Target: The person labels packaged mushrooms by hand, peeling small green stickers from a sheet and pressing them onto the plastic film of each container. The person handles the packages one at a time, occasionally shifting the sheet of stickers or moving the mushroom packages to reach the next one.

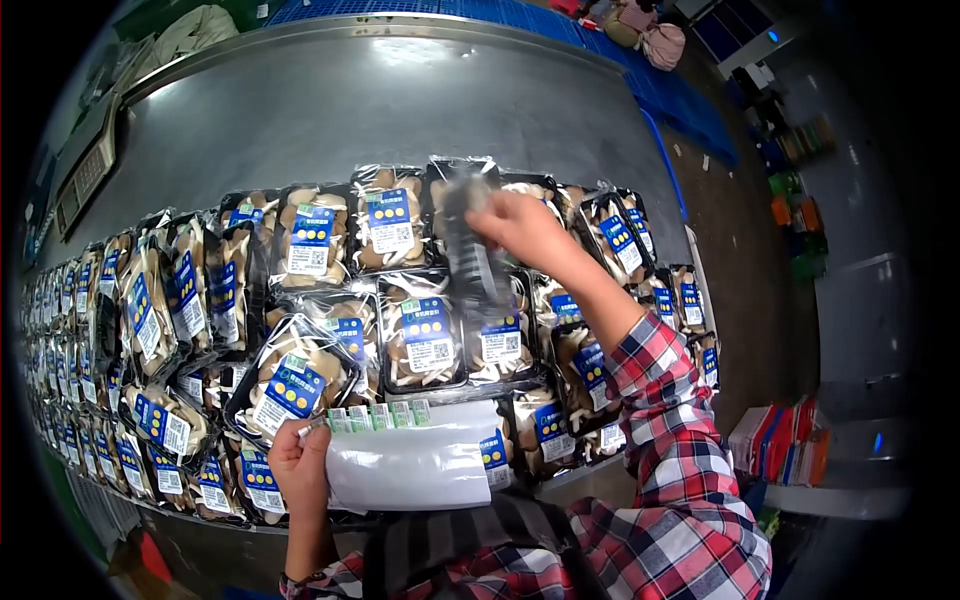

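My left hand (299, 462) is closed on the left end of a white label sheet (408, 465), with a row of small green-and-white stickers along its top edge. The sheet covers part of the packs beneath it. My right hand (518, 232) grips the edge of a black tray pack (470, 245), tilted up and smeared by motion, so its contents are hard to make out. Around it lie film-wrapped mushroom packs with blue-and-white labels. One mushroom pack (421, 335) with a small green sticker lies just above the sheet; another mushroom pack (293, 380) sits askew beside my left hand.
Rows of stacked mushroom packs (65, 340) stretch to the left along the metal table (400, 110). A scale-like device (88, 170) stands at the far left. Blue pallets (660, 80) lie beyond the table, and a pile of red and white items (785, 440) sits at the right.
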A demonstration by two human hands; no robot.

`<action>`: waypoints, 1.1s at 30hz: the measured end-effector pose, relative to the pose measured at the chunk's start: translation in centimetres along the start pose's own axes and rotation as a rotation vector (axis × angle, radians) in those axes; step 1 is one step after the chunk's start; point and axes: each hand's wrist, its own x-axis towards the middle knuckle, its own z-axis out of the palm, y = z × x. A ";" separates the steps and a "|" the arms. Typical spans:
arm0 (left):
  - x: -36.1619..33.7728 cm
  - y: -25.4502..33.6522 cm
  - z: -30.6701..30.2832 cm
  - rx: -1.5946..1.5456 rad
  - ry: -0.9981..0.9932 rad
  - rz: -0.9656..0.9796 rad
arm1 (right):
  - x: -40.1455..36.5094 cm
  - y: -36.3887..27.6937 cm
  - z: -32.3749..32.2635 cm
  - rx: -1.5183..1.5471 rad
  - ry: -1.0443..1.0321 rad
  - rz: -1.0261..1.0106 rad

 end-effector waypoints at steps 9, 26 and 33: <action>0.3 0.7 0.2 0.001 0.009 0.001 | -2.8 8.1 5.0 0.158 0.046 0.133; 1.4 0.6 1.0 0.041 -0.114 0.030 | -9.4 -3.4 5.4 0.169 -0.404 -0.254; 1.6 1.1 2.1 0.092 -0.184 0.043 | -10.6 -5.0 6.8 0.165 -0.481 -0.372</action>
